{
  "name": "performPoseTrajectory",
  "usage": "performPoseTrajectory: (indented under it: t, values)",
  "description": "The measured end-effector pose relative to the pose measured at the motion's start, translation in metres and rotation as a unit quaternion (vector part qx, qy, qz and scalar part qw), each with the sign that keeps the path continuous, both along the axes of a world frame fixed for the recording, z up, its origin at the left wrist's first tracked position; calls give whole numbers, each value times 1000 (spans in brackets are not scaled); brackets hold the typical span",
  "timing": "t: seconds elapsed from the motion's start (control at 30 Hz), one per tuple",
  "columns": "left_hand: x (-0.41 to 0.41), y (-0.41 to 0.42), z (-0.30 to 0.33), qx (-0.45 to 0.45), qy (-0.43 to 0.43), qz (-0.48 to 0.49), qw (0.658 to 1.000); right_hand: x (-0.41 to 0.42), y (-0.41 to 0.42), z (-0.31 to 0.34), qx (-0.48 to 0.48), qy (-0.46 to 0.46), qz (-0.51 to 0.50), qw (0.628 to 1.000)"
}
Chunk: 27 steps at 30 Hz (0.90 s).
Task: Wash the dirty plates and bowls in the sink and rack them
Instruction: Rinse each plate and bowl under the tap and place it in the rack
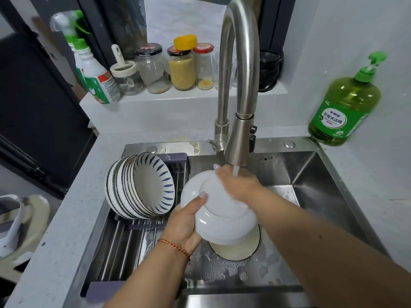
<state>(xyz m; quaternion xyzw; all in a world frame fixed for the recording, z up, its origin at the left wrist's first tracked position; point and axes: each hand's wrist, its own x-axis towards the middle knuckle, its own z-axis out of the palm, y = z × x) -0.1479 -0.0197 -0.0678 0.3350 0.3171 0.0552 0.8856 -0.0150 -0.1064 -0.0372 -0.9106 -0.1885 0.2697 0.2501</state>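
Nearest the camera, the left hand [185, 221] grips a glossy white ceramic plate [219, 207] by its lower left rim, thumb hooked over the edge and fingers hidden behind it. The plate is held over the stainless steel sink [311, 181] with its underside and raised foot ring facing up, tilted toward the person. The right hand [239, 183] rests on the plate's upper back with fingers fairly flat, rubbing rather than gripping, directly beneath the water stream [235, 171] falling from the brushed steel gooseneck faucet [239, 90].

Under the plate, on the sink floor, lies a cream round dish with a dark rim [235, 248], with suds scattered about it.

The plate looks stiff, moderately heavy and breakable, and wet glaze with soap will likely be slippery; the rim pinch, backed by fingers behind, seems the safest hold, the foot ring giving extra purchase.

To the left, a row of white bowls with blue dashes [142, 185] stands on edge on the grey roll-up drying rack [124, 247]. Farther right on the counter stands a green dish soap pump bottle [343, 107].
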Motion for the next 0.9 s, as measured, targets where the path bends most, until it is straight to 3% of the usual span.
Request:
performPoseTrajectory:
  t: [0.07,0.13,0.17,0.23,0.3,0.43,0.57,0.7,0.8,0.9]
  values:
    - [0,6,-1,17,5,-4,1000,6,-5,-5,-5,42,-37,998]
    - [1,10,-1,27,19,-19,999,8,-20,-12,74,125,-104,984]
    - [3,12,-2,30,27,-27,999,6,-30,-16,153,200,-155,955]
    - [11,14,-1,36,35,-40,998,0,-50,-23,293,349,-221,862]
    - [21,13,0,44,40,-50,997,-8,-66,-32,381,437,-262,772]
    - [46,5,8,87,56,-41,994,-20,-81,-37,539,476,-267,642]
    - [66,-6,7,118,70,9,990,-30,-91,-33,635,449,-267,569]
    - [77,-28,-1,145,91,26,985,-38,-96,-35,668,419,-294,541]
    - [76,-40,-9,150,133,42,979,-38,-101,-37,653,414,-316,550]
    - [70,-43,-14,96,167,13,981,-37,-105,-36,634,420,-318,565]
